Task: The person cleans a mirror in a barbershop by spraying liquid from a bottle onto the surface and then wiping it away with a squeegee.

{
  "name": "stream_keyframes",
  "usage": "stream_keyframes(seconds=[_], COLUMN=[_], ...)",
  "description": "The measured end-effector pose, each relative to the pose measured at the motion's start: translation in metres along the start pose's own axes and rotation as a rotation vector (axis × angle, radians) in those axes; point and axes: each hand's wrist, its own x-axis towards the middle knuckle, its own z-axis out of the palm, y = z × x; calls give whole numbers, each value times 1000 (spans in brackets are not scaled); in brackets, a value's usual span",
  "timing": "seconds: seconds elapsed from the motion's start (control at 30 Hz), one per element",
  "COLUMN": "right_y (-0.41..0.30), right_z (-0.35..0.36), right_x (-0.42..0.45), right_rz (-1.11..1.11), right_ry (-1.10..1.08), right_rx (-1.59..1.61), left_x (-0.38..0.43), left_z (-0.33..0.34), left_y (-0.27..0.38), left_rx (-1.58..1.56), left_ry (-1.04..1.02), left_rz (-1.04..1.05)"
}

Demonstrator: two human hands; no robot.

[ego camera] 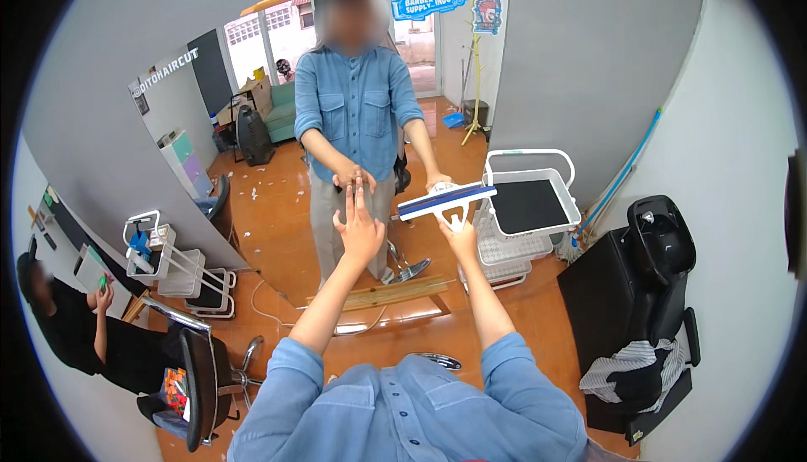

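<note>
In front of me stands a large wall mirror (277, 222) that reflects me in a blue shirt. My left hand (360, 229) is raised at the mirror's lower middle, fingers spread and holding nothing; its fingertips meet or nearly meet their reflection. My right hand (459, 238) grips the white handle of a window squeegee (449, 202) with a blue strip. The squeegee's blade lies level, slightly tilted, at or close to the glass near the mirror's right part. Whether the blade touches the glass I cannot tell.
A wooden footrest (391, 295) lies below the mirror. White trolleys (567, 200) (167, 266) flank it. At right are a black wash basin chair (662, 254) and a mop (621, 178). At left, a person in black (82, 329) stands beside a salon chair (205, 386).
</note>
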Motion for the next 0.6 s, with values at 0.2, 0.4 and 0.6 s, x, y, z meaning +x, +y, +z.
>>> stream_keyframes(seconds=[0.2,0.4,0.6], right_y=[-14,-43,-69], right_z=[-2,-23,-32], right_x=[-19,-55,-91], right_rz=[172,473,488], right_ry=[-92,27,243], right_rx=[114,652,502], left_x=[1,-6,-44], left_z=[-6,-24,-30], left_y=[-4,-15,-43], left_rx=[-25,-264,-404], left_ry=[-22,12,5], left_rz=[-15,-22,-10])
